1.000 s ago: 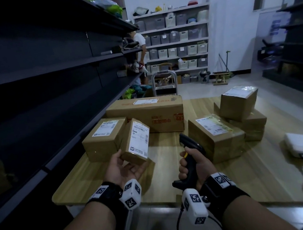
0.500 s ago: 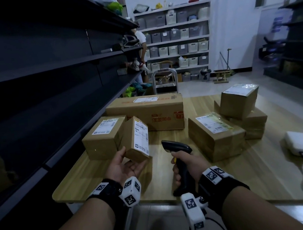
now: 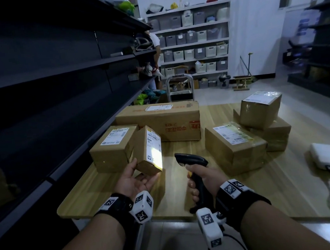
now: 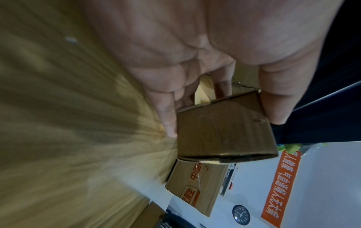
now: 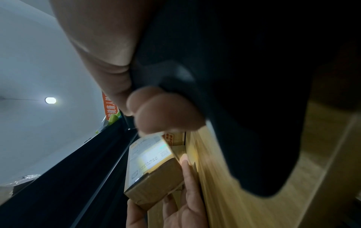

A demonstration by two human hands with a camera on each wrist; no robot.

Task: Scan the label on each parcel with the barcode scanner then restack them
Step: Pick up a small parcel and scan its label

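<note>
your left hand [image 3: 135,184] held the small parcel [image 3: 147,150] above the near edge of the wooden platform [image 3: 249,187], just in front of the labelled box [image 3: 113,149]. the thumb lay on one side face and the fingers [image 4: 168,123] on the opposite one, with the palm largely open beneath it and the parcel tilted so that its label [image 3: 154,146] faced the scanner. your right hand [image 3: 202,179] was wrapped fully round the handle of the barcode scanner [image 3: 190,160], with the head aimed left at that label. a bright patch of scanner light [image 3: 156,156] fell on the lower part of the label.

risks from this position:

- the light patch sat low on the label, while the printed bars showed nearer the top. a read could have failed unless you raised the aim or tilted the parcel.
- the grip was a light side pinch at the lower end. further tilting could have let the parcel slip onto the platform.
- the scanner cable [image 3: 237,244] hung below your right wrist. a wide swing could have snagged it.
- glare on the glossy label could have blocked the read.
</note>
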